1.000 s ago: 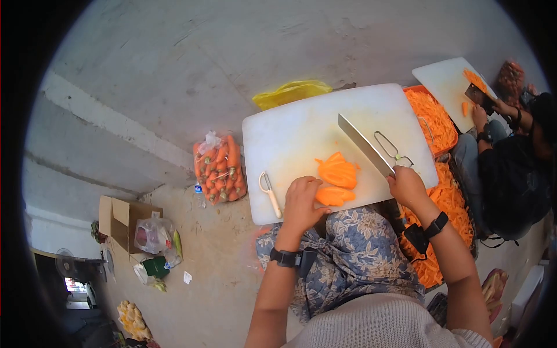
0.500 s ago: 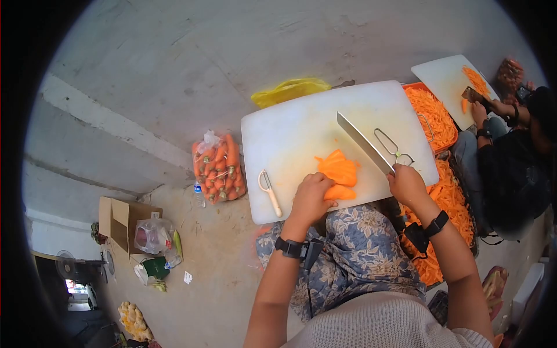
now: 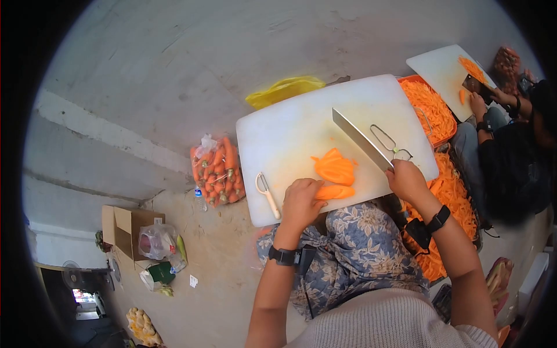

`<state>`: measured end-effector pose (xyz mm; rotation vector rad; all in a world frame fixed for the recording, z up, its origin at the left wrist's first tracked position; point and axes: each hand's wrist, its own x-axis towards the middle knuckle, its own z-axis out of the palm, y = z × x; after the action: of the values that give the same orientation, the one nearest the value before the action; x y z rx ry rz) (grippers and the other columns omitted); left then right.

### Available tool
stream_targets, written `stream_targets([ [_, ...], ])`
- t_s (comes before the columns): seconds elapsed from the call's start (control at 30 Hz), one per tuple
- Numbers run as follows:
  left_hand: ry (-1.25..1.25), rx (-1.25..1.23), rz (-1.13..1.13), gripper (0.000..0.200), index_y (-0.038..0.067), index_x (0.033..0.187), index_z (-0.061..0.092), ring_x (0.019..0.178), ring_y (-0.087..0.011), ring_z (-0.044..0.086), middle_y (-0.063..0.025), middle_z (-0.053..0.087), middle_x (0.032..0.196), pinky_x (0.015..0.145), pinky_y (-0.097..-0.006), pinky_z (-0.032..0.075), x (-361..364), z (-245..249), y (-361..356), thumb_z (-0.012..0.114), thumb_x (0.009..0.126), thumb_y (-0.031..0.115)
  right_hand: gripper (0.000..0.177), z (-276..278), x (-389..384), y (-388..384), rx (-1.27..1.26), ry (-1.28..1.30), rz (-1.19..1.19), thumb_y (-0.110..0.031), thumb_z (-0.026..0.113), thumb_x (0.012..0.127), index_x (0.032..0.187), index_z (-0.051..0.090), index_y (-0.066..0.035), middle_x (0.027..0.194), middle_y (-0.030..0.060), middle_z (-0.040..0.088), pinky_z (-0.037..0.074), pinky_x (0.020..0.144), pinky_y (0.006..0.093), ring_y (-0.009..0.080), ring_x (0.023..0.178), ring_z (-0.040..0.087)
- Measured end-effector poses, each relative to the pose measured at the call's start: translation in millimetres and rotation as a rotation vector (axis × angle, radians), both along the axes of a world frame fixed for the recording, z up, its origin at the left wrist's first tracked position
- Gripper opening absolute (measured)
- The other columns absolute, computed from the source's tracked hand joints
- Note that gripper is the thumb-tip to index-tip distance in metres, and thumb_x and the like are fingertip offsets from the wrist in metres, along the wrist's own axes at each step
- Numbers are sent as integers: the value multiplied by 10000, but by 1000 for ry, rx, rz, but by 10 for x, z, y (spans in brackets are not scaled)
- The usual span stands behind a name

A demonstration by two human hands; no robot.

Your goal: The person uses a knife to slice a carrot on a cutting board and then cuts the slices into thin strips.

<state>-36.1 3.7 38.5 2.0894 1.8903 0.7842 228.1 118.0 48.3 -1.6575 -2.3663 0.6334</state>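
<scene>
Grey concrete spread beyond a white cutting board. Just toward six o'clock from the board's centre lay fanned carrot slices and, below them, a narrow carrot pile. At seven o'clock, the left hand had thumb and fingers about the narrow pile's left end; how firmly they pressed, I couldn't tell. At four o'clock, the right hand was clenched on a knife, its blade pointing toward eleven, apart from the carrot. A peeler lay at eight. Both piles looked light, crisp and probably damp, apt to slip apart; the narrow one seemed best steadied from above, fingertips curled. The knife seemed heavier, best held close behind its blade.
</scene>
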Motion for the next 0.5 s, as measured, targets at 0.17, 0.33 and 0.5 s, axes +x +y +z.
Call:
stream_targets([
  [0.17,77,-113,72,423,62,1064,692,979,-326,607,-114,652,997,857,-422,486,-57,54,-32,809,661,114,205,25,-11,-13,-13,8,-1,-181,638,871,844,648,22,796,248,663,519,731,500,426,802,652],
  [0.33,55,-180,59,395,61,1075,699,963,-342,617,-137,658,983,852,-409,500,-43,43,23,792,693,107,206,31,-22,-36,-27,1,-7,-178,633,880,856,644,27,801,249,662,518,740,494,422,811,652],
  [0.5,33,-172,13,361,63,1055,699,966,-340,613,-135,651,974,851,-409,500,86,40,94,784,707,107,208,44,-23,-30,-15,0,3,-177,632,880,853,641,30,795,249,661,518,743,495,424,808,652],
])
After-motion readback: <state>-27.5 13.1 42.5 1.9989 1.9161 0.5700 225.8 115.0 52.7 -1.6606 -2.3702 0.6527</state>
